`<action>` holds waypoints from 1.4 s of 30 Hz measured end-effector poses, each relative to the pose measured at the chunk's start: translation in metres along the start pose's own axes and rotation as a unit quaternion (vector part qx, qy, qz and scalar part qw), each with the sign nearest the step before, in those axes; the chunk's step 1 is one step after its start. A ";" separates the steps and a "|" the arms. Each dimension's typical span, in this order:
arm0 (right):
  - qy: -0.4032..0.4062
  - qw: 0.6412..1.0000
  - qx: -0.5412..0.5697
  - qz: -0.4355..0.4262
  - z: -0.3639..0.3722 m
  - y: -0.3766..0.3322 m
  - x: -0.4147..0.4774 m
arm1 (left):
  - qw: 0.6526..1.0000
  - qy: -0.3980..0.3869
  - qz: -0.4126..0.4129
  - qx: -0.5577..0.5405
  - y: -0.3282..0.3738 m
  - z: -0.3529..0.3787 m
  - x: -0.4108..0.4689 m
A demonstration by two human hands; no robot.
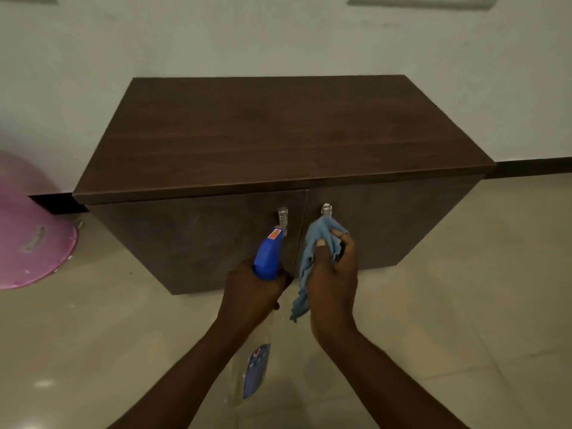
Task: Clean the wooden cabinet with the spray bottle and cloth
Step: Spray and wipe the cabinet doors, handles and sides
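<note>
A low dark wooden cabinet [278, 134] stands against the wall, its two doors shut, with two metal handles [327, 210] at the middle. My left hand [253, 289] grips the neck of a clear spray bottle [267, 255] with a blue trigger head, whose nozzle points at the cabinet front. The bottle's body hangs down below my hand. My right hand [334, 274] holds a bunched blue cloth [312, 246] close to the right door's handle; whether the cloth touches the door I cannot tell.
A pink plastic tub [28, 224] lies tipped on the tiled floor [464, 305] to the left of the cabinet. A pale wall [278, 35] with a dark skirting rises behind the cabinet.
</note>
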State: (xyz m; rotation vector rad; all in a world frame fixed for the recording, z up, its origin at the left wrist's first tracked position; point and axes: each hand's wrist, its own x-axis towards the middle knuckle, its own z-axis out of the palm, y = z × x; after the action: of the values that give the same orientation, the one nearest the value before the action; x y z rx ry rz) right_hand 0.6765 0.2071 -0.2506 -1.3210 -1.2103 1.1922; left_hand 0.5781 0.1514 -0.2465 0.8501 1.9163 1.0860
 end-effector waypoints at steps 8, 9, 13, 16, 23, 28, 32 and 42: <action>-0.009 0.988 -0.030 -0.152 0.020 0.003 0.007 | 0.999 0.028 -0.045 -0.013 -0.012 -0.004 -0.009; -0.017 0.984 -0.045 -0.173 0.027 0.007 0.011 | 0.998 0.036 -0.050 -0.018 -0.012 -0.007 -0.008; -0.004 0.981 -0.035 -0.191 0.054 0.025 0.016 | 0.998 0.045 -0.035 -0.035 -0.006 -0.017 0.000; -0.008 0.990 0.020 -0.136 0.069 0.052 0.015 | 0.998 0.032 -0.041 -0.024 -0.010 -0.021 0.005; 0.100 0.970 -0.090 -0.204 0.080 0.043 0.016 | 0.999 0.031 -0.015 -0.028 -0.011 -0.028 0.010; 0.049 0.947 -0.129 -0.289 0.077 0.031 0.028 | 0.994 0.053 0.052 -0.081 0.007 -0.037 -0.001; 0.028 0.917 -0.167 -0.361 0.068 0.052 0.028 | 0.995 0.058 0.057 -0.058 0.006 -0.040 0.000; 0.071 0.939 -0.092 -0.324 0.072 0.028 0.027 | 0.995 0.046 0.055 -0.062 0.004 -0.038 0.008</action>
State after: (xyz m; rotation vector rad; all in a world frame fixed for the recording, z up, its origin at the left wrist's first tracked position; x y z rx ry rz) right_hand 0.6078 0.2345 -0.2850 -0.9899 -1.5155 0.5125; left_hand 0.5425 0.1449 -0.2317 0.8575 1.8727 1.3173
